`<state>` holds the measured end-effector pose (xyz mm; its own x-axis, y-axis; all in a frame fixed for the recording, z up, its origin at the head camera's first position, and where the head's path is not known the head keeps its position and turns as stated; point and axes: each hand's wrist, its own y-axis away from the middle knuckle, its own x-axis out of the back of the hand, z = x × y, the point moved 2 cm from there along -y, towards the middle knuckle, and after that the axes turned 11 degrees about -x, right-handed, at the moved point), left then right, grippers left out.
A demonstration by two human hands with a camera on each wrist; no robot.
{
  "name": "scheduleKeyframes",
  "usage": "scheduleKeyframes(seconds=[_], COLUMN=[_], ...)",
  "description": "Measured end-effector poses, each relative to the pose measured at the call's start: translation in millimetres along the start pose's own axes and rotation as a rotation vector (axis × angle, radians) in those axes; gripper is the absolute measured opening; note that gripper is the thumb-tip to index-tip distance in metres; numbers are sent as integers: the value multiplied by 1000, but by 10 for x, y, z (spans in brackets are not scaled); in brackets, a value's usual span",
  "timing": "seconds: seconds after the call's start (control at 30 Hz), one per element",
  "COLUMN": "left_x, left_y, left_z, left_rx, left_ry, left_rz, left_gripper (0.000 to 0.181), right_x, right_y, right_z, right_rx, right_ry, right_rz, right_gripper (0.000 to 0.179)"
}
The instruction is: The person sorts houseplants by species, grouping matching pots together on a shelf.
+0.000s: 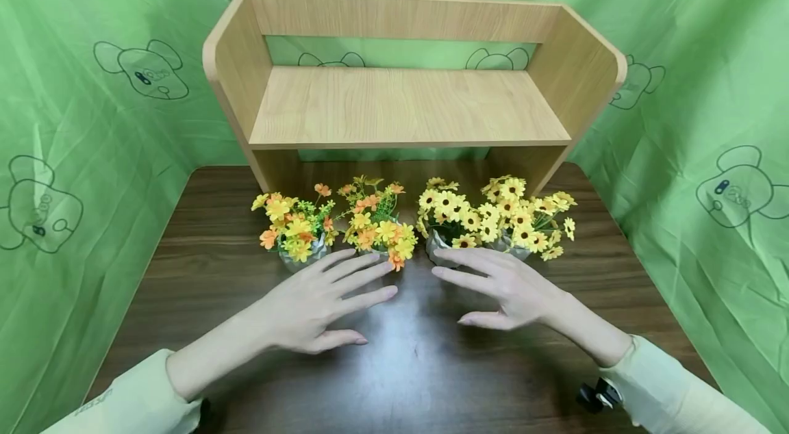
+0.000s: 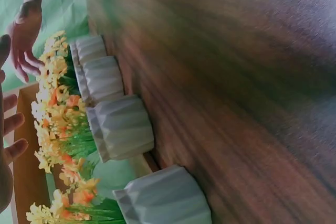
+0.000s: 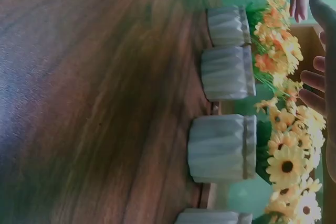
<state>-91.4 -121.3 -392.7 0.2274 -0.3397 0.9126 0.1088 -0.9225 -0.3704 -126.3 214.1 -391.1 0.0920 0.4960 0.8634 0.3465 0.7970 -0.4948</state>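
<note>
The right wrist view's bottom edge cuts off one pale pot (image 3: 212, 217).

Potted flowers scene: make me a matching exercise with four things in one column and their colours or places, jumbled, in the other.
Column one
1. Left hand
2. Shelf unit
3. Right hand
4. Cloth backdrop

Column two
A. Nearest the dark-centred yellow flowers
B. Green, with line-drawn cartoon heads
C. Nearest the orange-and-yellow flowers
D. Pale wood

Right pairs: 1-C, 2-D, 3-A, 4-B.

Narrow gap btwn mid pots (image 3: 223, 148), shelf (image 1: 407, 105) behind
</note>
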Motion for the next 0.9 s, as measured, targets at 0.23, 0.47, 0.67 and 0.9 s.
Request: scheduleKeyframes(seconds=[0.23, 0.47, 0.67, 0.9], left_x=[93, 171, 200, 276], left_y=[-7, -5, -3, 5], left_z=[-42, -92, -132, -208], left_rx=[-3, 16, 34, 64], left_ry=[-44, -70, -88, -109], left_rz=[132, 226, 238, 254], left_gripper=[64, 59, 57, 55], right_x=[136, 305, 402, 480], right_y=[41, 97, 126, 184], right_z=[93, 233, 338, 432], right_rx=[-53, -91, -143, -209], right_ry=[34, -2, -26, -40], right_rz=[102, 207, 263, 335], right_gripper=[66, 63, 63, 63])
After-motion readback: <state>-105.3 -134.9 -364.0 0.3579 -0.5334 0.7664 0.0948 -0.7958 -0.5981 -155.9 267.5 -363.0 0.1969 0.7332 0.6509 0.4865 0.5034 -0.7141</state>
